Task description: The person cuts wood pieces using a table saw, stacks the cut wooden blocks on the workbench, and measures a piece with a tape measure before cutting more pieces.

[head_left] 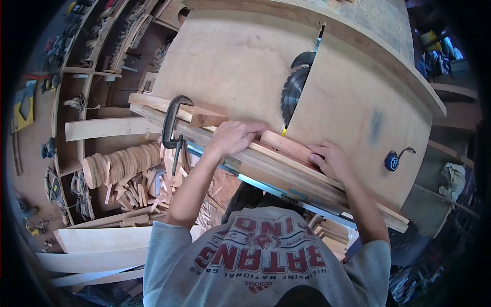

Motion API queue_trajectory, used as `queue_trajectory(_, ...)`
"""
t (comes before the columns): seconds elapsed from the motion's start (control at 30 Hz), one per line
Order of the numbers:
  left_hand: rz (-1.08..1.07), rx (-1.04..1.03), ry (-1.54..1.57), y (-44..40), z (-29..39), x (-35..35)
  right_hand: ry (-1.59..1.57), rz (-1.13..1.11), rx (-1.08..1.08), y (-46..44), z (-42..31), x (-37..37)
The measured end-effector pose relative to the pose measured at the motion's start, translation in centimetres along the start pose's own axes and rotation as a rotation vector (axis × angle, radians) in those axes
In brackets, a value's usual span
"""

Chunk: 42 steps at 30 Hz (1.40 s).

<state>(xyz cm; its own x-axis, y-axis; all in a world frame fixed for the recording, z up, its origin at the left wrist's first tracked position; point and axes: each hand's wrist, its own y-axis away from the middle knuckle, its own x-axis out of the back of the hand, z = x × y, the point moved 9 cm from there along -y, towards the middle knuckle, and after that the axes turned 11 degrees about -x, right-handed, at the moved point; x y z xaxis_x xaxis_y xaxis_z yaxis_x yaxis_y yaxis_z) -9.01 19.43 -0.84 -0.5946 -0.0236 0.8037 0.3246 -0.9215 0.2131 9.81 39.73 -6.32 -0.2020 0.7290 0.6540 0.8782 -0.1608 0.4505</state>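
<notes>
A short reddish wood block (289, 148) lies along the near edge of the plywood saw table (230, 56), against the long wooden fence (276, 166). My left hand (236, 137) rests at the block's left end, its fingers bent over the fence. At the right end, my right hand (326, 157) has thumb and fingers closed on the block. Just beyond the block stands the round saw blade (292, 94) in its slot. A black C-clamp (171, 123) grips the fence left of my left hand, beside an angled wood piece (207, 116).
A blue tape measure (392, 160) lies on the table's right side. A raised wooden rail (378, 61) crosses the far side. Stacked curved wood pieces (123, 163) and offcuts (138, 192) are at the left, below shelves (84, 71).
</notes>
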Motion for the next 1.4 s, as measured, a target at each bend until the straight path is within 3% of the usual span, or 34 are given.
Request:
queue_trajectory(0.03, 0.214, -0.161, -0.032, 0.5, 1.4, 1.6, -0.118, -0.011, -0.069, 0.2, 0.4, 0.6)
queue_trajectory(0.07, 0.221, -0.167, -0.038, 1.3, 1.6, 1.4, -0.235, -0.015, -0.137, 0.4, 0.6, 1.3)
queue_trajectory(0.13, 0.838, -0.249, -0.117, 7.4, 5.5, 5.9, -0.118, 0.051, -0.019, 2.8, -2.0, 3.9)
queue_trajectory(0.2, 1.088, -0.067, 0.063, 15.6, 3.1, 0.9, -0.003, 0.111, 0.079, 6.0, -4.8, 4.0)
queue_trajectory(0.27, 1.307, 0.139, 0.504, 21.3, -2.1, -8.2, 0.267, -0.056, -0.07, 7.6, -6.2, 1.2)
queue_trajectory(0.3, 1.297, 0.114, 0.519, 22.7, -4.6, -12.2, 0.348, -0.024, -0.116, 7.6, -5.8, -0.1)
queue_trajectory(0.37, 1.157, 0.926, 0.986, 25.8, -13.4, -24.6, 0.377, 0.048, -0.131, 6.8, -5.1, -1.3)
queue_trajectory(0.4, 1.147, 0.915, 0.999, 24.7, -14.7, -24.8, 0.403, 0.096, -0.124, 6.5, -5.1, -1.4)
queue_trajectory(0.47, 1.038, 1.232, 1.507, 22.2, -16.4, -28.7, 0.397, 0.134, -0.115, 6.4, -5.4, -1.3)
queue_trajectory(0.5, 0.996, 1.275, 1.697, 20.1, -16.7, -29.1, 0.393, 0.165, -0.088, 6.4, -5.8, -0.9)
queue_trajectory(0.63, 0.873, 1.211, 1.979, 13.8, -16.9, -27.3, 0.409, 0.119, -0.117, 6.0, -6.2, -0.5)
queue_trajectory(0.9, 0.825, 1.143, 1.995, 11.9, -15.9, -25.8, 0.373, 0.123, -0.191, 6.6, -6.5, -0.7)
queue_trajectory(1.07, 0.798, 1.154, 1.877, 14.8, -15.1, -26.4, 0.396, 0.11, -0.196, 6.1, -5.2, -1.2)
queue_trajectory(1.17, 0.761, 1.101, 1.589, 20.5, -14.6, -27.1, 0.441, 0.107, -0.191, 6.2, -5.2, -1.3)
queue_trajectory(1.23, 0.776, 0.826, 1.226, 24.8, -14.7, -26.0, 0.444, 0.127, -0.179, 5.8, -5.1, -1.0)
queue_trajectory(1.27, 0.752, 0.558, 0.86, 25.8, -14.1, -23.8, 0.427, 0.127, -0.178, 5.8, -5.0, -0.9)
queue_trajectory(1.3, 0.749, 0.566, 0.854, 26.0, -14.1, -22.2, 0.408, 0.122, -0.181, 5.8, -4.9, -1.0)
queue_trajectory(1.37, 1.014, -0.005, 0.244, 24.5, -7.9, -8.9, 0.402, 0.118, -0.193, 6.0, -5.1, -0.9)
queue_trajectory(1.4, 1.101, -0.102, 0.115, 23.4, -6.6, -3.7, 0.41, 0.122, -0.201, 6.0, -5.1, -0.8)
